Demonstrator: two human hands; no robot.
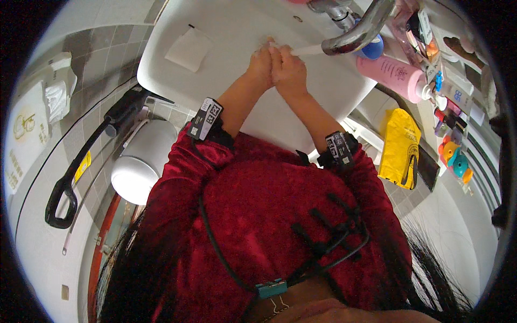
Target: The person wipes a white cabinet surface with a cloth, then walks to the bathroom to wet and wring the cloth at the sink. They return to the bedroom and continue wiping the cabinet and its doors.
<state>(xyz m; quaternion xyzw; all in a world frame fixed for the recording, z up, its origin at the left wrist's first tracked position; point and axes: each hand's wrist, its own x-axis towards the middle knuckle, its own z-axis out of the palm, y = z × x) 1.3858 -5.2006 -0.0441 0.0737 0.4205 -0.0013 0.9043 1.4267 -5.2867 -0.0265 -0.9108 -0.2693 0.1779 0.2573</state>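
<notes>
Both hands (277, 67) pressed together under the tap (355, 33)

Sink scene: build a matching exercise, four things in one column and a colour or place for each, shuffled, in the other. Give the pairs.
Things:
1. lotion bottle
2. bag
3. folded cloth
4. hands: left hand and right hand

Descriptions:
A. yellow, hanging right of the sink
B. pressed together under the faucet
C. pink, lying on its side
D. white, on the sink's left rim

Pairs: 1-C, 2-A, 3-D, 4-B
</notes>
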